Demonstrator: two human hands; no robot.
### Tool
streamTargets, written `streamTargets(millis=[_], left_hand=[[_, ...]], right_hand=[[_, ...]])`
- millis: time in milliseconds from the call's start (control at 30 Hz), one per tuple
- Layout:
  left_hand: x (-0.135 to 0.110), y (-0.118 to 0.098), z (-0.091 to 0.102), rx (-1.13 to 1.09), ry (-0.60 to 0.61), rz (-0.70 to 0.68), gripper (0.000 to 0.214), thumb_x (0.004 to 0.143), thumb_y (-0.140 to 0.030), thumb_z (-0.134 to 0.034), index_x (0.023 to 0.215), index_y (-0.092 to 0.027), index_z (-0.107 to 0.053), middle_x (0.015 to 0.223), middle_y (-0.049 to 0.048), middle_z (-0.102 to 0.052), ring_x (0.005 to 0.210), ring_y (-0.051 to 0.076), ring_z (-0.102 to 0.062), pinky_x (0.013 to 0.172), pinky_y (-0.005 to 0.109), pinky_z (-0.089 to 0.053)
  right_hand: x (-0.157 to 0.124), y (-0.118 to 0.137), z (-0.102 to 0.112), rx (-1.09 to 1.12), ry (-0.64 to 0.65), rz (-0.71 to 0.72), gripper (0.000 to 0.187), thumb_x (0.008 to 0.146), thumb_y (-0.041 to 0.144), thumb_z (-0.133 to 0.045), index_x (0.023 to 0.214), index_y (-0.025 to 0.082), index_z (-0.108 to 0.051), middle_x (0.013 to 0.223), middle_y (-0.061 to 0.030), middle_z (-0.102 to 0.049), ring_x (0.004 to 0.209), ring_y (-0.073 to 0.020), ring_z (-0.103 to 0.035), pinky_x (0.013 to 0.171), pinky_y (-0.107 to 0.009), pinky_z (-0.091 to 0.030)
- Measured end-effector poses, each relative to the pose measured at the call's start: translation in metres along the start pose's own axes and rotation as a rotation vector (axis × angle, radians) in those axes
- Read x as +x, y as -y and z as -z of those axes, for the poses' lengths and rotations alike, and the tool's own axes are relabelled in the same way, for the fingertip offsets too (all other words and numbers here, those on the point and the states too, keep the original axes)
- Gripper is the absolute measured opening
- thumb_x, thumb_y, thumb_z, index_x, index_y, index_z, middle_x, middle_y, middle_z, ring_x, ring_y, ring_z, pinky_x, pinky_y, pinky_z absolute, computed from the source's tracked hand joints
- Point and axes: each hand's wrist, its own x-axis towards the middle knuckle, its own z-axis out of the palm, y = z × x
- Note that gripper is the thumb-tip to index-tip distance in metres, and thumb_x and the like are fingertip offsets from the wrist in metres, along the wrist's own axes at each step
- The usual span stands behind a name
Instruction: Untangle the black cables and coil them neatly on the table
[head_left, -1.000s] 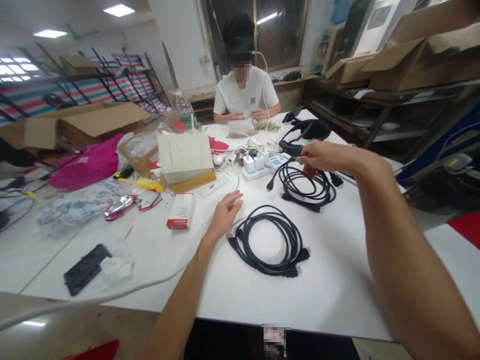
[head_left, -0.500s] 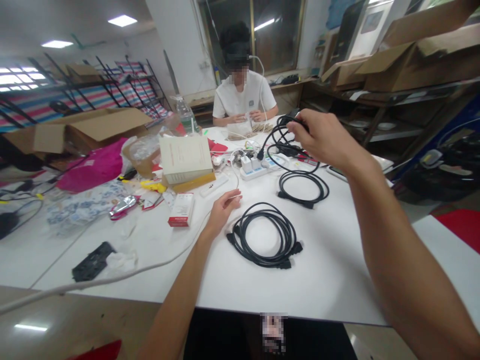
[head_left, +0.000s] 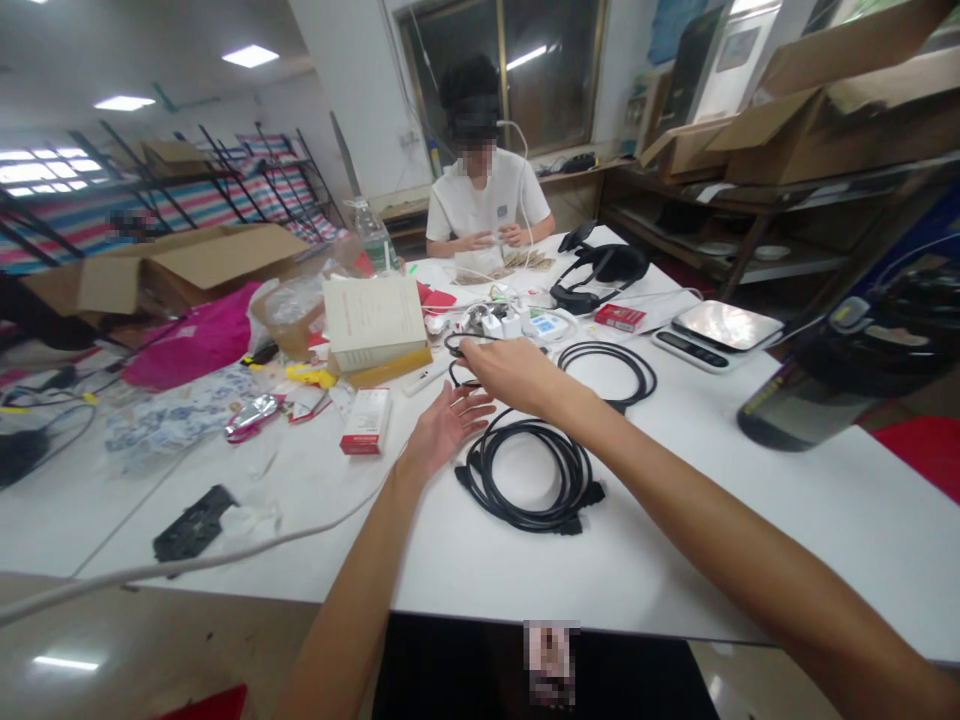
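My right hand (head_left: pixel 514 372) is closed around a black power cable (head_left: pixel 453 374), and most of that cable is hidden behind the fingers. Just below it, my left hand (head_left: pixel 442 432) lies palm up with its fingers spread, holding nothing. A coiled black cable (head_left: pixel 491 488) with plugs at its ends rests on the white table, to the right of my left hand. Behind my right wrist lies another black coil (head_left: pixel 651 376), partly covered by the arm.
A digital scale (head_left: pixel 694 350), a dark bottle (head_left: pixel 787 395) and a black headset (head_left: pixel 589 290) stand to the right. Boxes, including a red-and-white one (head_left: pixel 366 420), and a black tray-like part (head_left: pixel 196 525) are on the left. A co-worker (head_left: pixel 487 195) sits opposite.
My right hand has moved left and down with the black cable, from over the far coil to above my left hand. My left hand's fingers have spread out.
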Motion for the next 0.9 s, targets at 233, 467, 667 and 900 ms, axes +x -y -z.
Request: streamTargets(millis=[233, 467, 667, 900], left_hand=[[0.004, 0.001, 0.001, -0.113, -0.097, 0.037, 0.025, 0.109, -0.034, -0.057, 0.098, -0.017, -0.072, 0.097, 0.0087, -0.079, 0.091, 0.023, -0.078, 0.086, 0.037, -0.063], [0.003, -0.001, 0.006, -0.149, -0.048, 0.060, 0.037, 0.095, -0.019, -0.054, 0.125, -0.010, -0.073, 0.117, 0.0166, -0.080, 0.104, 0.027, -0.077, 0.095, 0.042, -0.060], [-0.001, -0.005, 0.005, -0.132, -0.031, 0.042, 0.053, 0.090, -0.030, -0.054, 0.134, -0.007, -0.071, 0.113, 0.0185, -0.081, 0.103, 0.029, -0.076, 0.095, 0.043, -0.058], [-0.002, -0.010, 0.002, -0.176, -0.054, 0.045, 0.053, 0.099, -0.046, -0.053, 0.131, -0.008, -0.073, 0.109, 0.0170, -0.081, 0.101, 0.029, -0.076, 0.092, 0.042, -0.060]], right_hand=[[-0.001, 0.004, -0.004, 0.238, 0.100, 0.087, 0.029, 0.113, 0.033, -0.043, 0.127, 0.013, -0.059, 0.106, -0.0170, -0.077, 0.090, -0.0244, -0.072, 0.071, -0.029, -0.038], [-0.004, -0.026, 0.013, 0.468, 0.028, 0.015, 0.028, 0.114, 0.032, -0.040, 0.106, 0.016, -0.062, 0.085, -0.0073, -0.075, 0.070, -0.0162, -0.064, 0.069, -0.026, -0.037], [-0.026, -0.062, 0.052, 0.513, -0.463, -0.221, 0.039, 0.113, 0.049, -0.040, 0.095, 0.022, -0.061, 0.075, -0.0034, -0.066, 0.074, -0.0186, -0.059, 0.072, -0.029, -0.041], [-0.053, -0.084, 0.088, 0.877, -1.066, -0.148, 0.029, 0.108, 0.042, -0.051, 0.085, 0.025, -0.056, 0.062, 0.0049, -0.042, 0.048, -0.0119, -0.036, 0.050, -0.028, -0.026]])
